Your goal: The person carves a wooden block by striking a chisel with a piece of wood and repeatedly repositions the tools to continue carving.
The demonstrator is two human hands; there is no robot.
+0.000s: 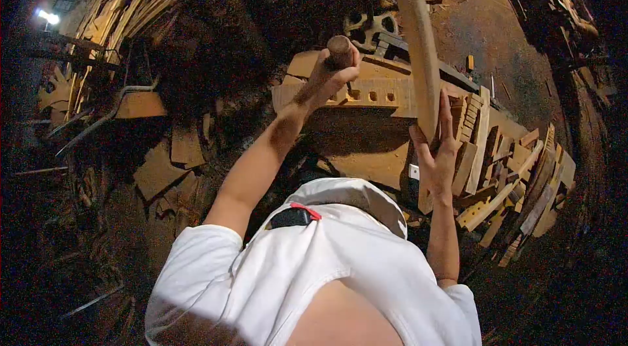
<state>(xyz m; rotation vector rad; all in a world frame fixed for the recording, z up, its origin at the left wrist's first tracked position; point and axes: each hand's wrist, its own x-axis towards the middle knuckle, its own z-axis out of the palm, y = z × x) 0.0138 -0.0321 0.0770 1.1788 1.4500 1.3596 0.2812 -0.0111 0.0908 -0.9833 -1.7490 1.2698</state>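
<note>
My left hand (332,72) is closed around the round wooden handle (340,50) of a chisel, whose thin blade points down at a wooden beam (404,100). A row of square holes is cut in that beam, and the blade is by one of them. My right hand (437,157) grips the lower end of a long wooden club (422,51), which is raised at a slight tilt to the right of the chisel. Parts of the beam are hidden behind my left hand and the club.
Several wood offcuts (504,179) are heaped at the right. Behind the beam lies a metal clamp-like piece (392,45). Flat boards (160,169) rest on the left, and long thin strips (124,5) are stacked at the far left under a lamp (48,17).
</note>
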